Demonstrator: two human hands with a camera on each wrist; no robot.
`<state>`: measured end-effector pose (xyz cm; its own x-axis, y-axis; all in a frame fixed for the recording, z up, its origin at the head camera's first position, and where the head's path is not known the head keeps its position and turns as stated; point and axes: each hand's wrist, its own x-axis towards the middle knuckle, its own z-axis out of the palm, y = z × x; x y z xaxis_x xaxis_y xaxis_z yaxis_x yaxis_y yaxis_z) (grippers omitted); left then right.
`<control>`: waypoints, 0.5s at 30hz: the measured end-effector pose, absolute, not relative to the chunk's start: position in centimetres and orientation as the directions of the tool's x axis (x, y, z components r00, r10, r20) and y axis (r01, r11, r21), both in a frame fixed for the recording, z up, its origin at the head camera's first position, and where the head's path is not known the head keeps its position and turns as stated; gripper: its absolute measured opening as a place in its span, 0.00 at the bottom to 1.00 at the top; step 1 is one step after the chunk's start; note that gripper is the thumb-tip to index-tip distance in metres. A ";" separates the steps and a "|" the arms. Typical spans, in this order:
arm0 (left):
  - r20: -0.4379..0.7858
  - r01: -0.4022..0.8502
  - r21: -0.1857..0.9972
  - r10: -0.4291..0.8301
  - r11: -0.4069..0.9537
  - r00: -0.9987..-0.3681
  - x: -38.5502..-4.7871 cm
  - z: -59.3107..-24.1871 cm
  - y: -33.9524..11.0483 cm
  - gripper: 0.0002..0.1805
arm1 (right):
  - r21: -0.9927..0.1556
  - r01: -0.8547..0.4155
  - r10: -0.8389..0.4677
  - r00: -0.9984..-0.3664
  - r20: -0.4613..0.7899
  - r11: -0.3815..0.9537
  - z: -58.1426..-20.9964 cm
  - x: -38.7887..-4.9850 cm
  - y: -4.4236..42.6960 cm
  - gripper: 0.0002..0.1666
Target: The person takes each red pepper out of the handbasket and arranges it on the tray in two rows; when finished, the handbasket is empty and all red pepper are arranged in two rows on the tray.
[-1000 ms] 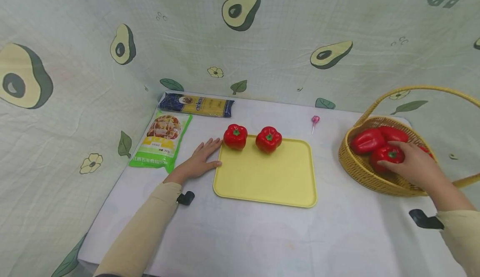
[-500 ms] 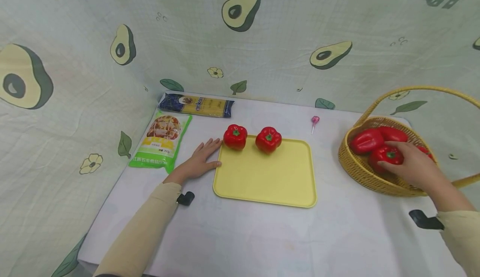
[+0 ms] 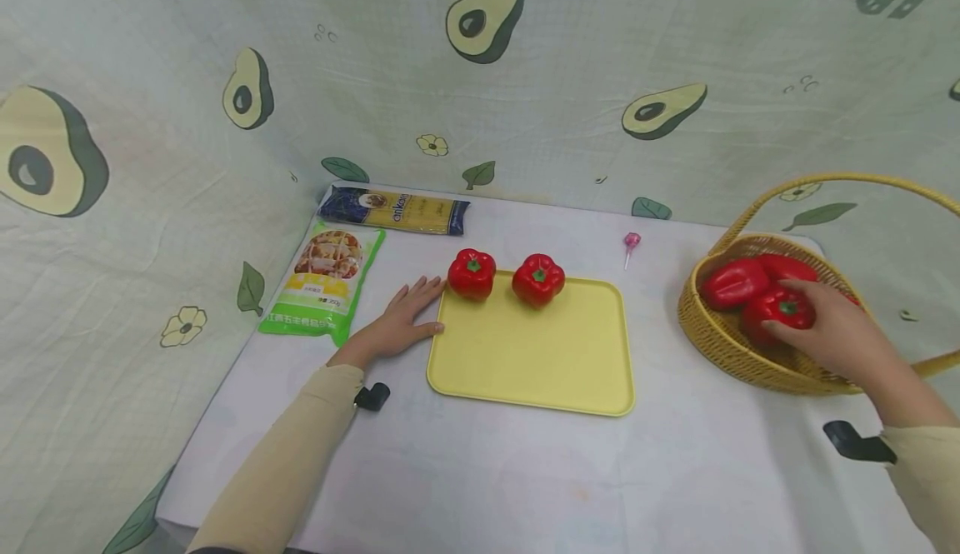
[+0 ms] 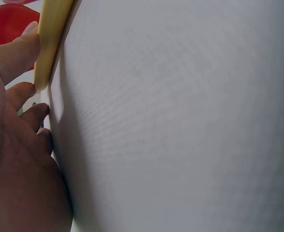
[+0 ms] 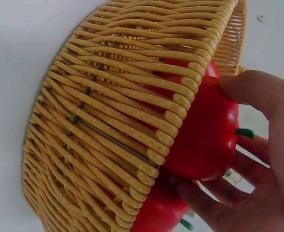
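Note:
In the head view, the right hand (image 3: 838,331) reaches into the wicker basket (image 3: 705,331) at the right and grips a red bell pepper (image 3: 767,314). The right wrist view shows thumb and fingers around that pepper (image 5: 204,133), beside the basket's woven wall (image 5: 108,111). More red peppers (image 3: 735,282) lie in the basket. The left hand (image 3: 396,324) lies flat with spread fingers, its tips at the left edge of the yellow tray (image 3: 532,354); the left wrist view has its thumb against the tray rim (image 4: 50,43). Two red peppers (image 3: 471,274) (image 3: 537,279) sit along the tray's back edge.
A green food bag (image 3: 322,283) lies to the left of the tray, with a blue and yellow pasta packet (image 3: 397,210) behind it. A pink lollipop (image 3: 632,241) is between tray and basket, farther back. The basket's tall handle (image 3: 847,177) arches over it.
The right hand and the pepper in its grip have shifted very slightly to the right within the basket. The left hand, the tray and its two peppers have stayed put.

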<state>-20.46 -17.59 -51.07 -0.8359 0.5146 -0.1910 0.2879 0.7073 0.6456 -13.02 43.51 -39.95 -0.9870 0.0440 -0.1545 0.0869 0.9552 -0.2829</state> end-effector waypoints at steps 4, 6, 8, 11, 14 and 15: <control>-0.194 0.285 0.645 0.513 0.709 -0.836 -20.4 -51.0 -17.6 0.44 | -0.293 0.106 0.063 -0.986 -0.153 0.950 -39.9 -13.0 43.5 0.54; -0.197 0.282 0.645 0.511 0.710 -0.836 -20.4 -51.0 -17.5 0.44 | -0.295 0.107 0.066 -0.987 -0.146 0.949 -39.9 -12.9 43.6 0.54; -0.199 0.281 0.645 0.511 0.711 -0.836 -20.4 -51.0 -17.5 0.44 | -0.295 0.102 0.064 -0.989 -0.135 0.950 -39.9 -12.9 43.6 0.54; -0.194 0.283 0.648 0.513 0.707 -0.836 -20.4 -51.0 -17.5 0.44 | -0.300 0.092 0.061 -0.992 -0.112 0.949 -39.8 -12.9 43.6 0.53; -0.190 0.284 0.652 0.514 0.703 -0.836 -20.4 -50.9 -17.5 0.44 | -0.306 0.074 0.053 -0.996 -0.076 0.949 -39.9 -12.9 43.5 0.51; -0.188 0.284 0.654 0.515 0.701 -0.836 -20.3 -50.9 -17.5 0.44 | -0.308 0.068 0.051 -0.997 -0.063 0.949 -39.9 -12.9 43.4 0.50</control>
